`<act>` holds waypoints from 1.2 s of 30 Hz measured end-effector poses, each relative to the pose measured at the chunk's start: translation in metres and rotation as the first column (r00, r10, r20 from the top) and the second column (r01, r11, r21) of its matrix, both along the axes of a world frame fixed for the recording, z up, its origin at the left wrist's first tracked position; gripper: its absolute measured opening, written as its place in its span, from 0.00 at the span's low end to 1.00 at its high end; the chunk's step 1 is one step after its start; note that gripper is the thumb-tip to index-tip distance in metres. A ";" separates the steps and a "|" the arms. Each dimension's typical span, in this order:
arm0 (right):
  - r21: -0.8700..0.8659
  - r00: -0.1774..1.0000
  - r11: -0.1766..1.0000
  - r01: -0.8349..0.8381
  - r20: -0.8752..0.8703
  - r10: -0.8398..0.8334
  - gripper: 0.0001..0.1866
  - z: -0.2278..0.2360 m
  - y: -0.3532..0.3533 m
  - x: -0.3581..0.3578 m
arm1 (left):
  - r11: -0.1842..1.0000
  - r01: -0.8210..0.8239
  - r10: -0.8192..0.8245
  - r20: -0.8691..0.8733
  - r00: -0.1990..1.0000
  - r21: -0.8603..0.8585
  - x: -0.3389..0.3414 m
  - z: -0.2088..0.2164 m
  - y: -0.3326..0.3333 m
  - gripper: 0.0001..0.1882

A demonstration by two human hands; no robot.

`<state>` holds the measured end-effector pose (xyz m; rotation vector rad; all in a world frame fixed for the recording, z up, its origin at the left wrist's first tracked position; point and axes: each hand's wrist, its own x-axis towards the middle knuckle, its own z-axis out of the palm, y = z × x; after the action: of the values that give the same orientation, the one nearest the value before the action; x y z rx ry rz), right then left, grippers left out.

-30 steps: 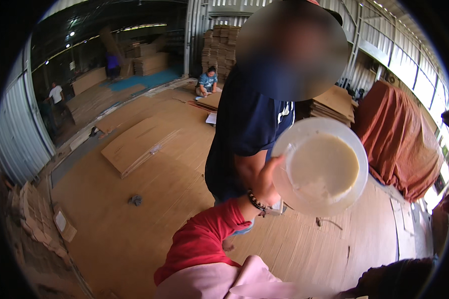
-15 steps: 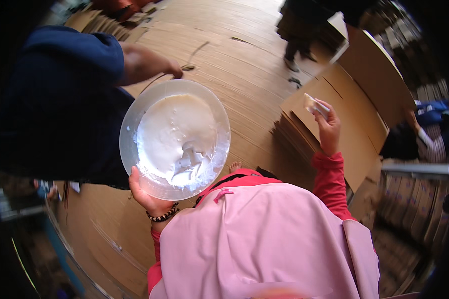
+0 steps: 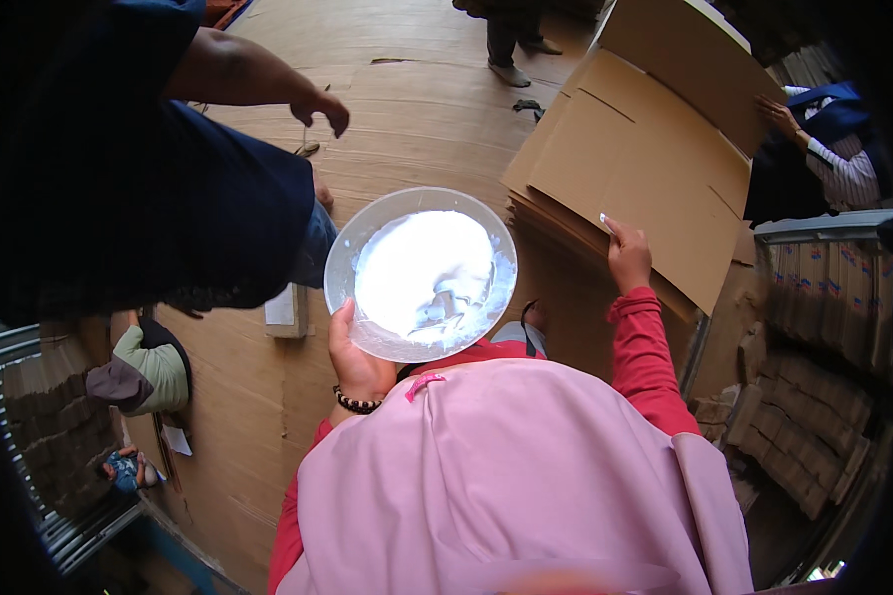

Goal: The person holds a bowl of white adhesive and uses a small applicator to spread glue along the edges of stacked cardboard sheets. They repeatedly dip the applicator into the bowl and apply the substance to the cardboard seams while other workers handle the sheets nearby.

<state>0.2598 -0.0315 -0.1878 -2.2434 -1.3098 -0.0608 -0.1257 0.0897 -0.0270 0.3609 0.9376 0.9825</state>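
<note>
My left hand (image 3: 359, 359) grips the near left rim of a translucent round plastic bowl (image 3: 339, 273), its thumb over the edge. Inside the bowl lies thick white paste (image 3: 407, 268), smooth at the far side and scooped out near the front right. My right hand (image 3: 629, 263) is closed round a small flat white piece (image 3: 605, 220), mostly hidden by the fingers. Its tip is over the left part of a flat cardboard sheet (image 3: 635, 169) that tops a stack; whether it touches cannot be seen.
Close on my left stands a person in dark blue clothing (image 3: 218, 198), one hand (image 3: 322, 107) reaching forward. Across the stack another person (image 3: 838, 159) holds an upright cardboard panel (image 3: 680, 50). Bundled cardboard (image 3: 814, 297) stands at the right. More people are farther off.
The bowl has shifted right in the view. My right hand has come nearer the cardboard stack, now over its sheet. The person on the left has let go of a cord.
</note>
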 end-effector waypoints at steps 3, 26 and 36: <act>-0.047 0.994 0.999 0.001 0.110 0.004 0.16 -0.005 -0.003 -0.002 | 1.000 0.024 -0.024 -0.034 0.999 0.011 0.000 0.006 -0.001 0.27; -0.128 0.987 0.985 0.118 0.123 -0.103 0.19 0.011 -0.075 -0.018 | 0.991 0.131 -0.131 -0.061 0.990 -0.002 -0.006 0.026 0.006 0.28; -0.142 0.955 0.952 0.272 0.164 -0.248 0.18 0.017 -0.125 -0.015 | 0.980 0.200 -0.200 -0.039 0.979 0.000 -0.011 0.030 0.011 0.28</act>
<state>0.2453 -0.1561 -0.1709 -2.5847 -1.1150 -0.2227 -0.1372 0.1002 0.0033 0.4695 0.9155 0.7951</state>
